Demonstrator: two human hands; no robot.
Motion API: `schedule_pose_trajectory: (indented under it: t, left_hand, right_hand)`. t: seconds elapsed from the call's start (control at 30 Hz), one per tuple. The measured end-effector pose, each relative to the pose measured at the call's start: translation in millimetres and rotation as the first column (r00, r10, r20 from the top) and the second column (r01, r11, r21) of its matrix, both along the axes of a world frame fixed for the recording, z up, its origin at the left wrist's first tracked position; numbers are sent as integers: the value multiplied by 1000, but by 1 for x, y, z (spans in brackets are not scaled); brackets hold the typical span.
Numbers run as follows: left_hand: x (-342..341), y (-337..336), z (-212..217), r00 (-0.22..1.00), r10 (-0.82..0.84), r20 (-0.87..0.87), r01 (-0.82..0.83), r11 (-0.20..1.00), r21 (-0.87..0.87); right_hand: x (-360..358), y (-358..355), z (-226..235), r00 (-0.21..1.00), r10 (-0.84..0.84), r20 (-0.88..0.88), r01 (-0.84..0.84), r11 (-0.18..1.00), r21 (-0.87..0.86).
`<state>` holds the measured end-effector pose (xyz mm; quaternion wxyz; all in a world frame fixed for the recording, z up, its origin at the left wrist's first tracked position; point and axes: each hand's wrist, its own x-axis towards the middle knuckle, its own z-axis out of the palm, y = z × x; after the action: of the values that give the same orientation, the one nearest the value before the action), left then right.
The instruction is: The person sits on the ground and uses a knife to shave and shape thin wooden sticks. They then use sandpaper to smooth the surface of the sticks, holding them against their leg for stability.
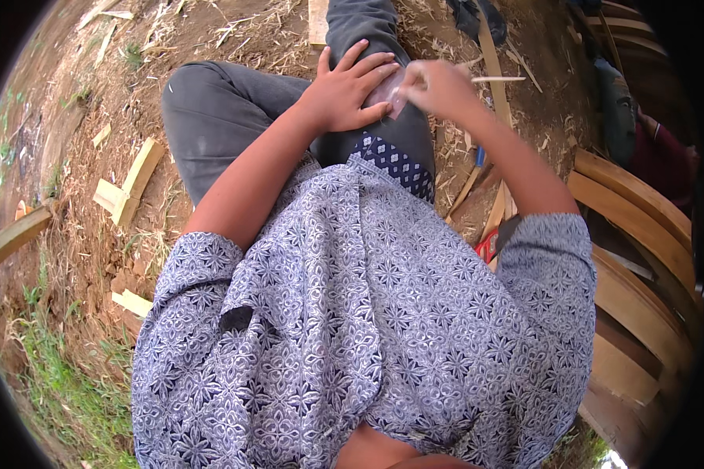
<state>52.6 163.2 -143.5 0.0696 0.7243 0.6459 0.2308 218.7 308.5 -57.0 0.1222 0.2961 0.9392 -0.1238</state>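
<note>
My left hand (348, 92) lies flat on my trousered leg (360, 27), fingers spread. Its thumb and fingertips touch the edge of a small, translucent pinkish sheet (391, 98), which looks like thin plastic. Over the other side of this sheet is my right hand (438, 87), a little blurred, with thumb and fingers pinched together. Whatever is between those fingertips is too small and smeared to name. A thin pale stick (499, 78) shows just beyond the right hand; whether the hand holds it I cannot tell.
Wood shavings litter the brown soil. Joined wood offcuts (129, 184) lie at left, and curved wooden pieces (633, 211) are stacked at right. A long wooden strip (494, 66) and a blue-handled tool (479, 156) lie beside my leg, with a red object (487, 246) near my right elbow.
</note>
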Motion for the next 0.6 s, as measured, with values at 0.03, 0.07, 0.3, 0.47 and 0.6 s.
schedule_pose_trajectory:
  t: [0.03, 0.07, 0.3, 0.47, 0.6]
  left_hand:
    - [0, 1, -1, 1000, -7, 3, 7, 1000, 5]
    - [0, 1, -2, 1000, -14, 6, 14, 1000, 10]
    - [1, -2, -3, 1000, -15, 10, 14, 999, 30]
    - [-2, 0, -3, 1000, -6, 6, 6, 1000, 19]
    - [0, -1, -4, 999, -10, 33, 9, 1000, 26]
  right_hand:
    - [-3, 8, -1, 999, -43, -13, 43, 999, 15]
    - [-2, 9, 0, 996, -73, 57, 72, 997, 19]
    - [0, -3, 2, 993, -110, 45, 112, 993, -39]
    - [-1, 6, 1, 985, -158, 70, 165, 980, -115]
    - [10, -17, -5, 994, 23, -104, -31, 997, -77]
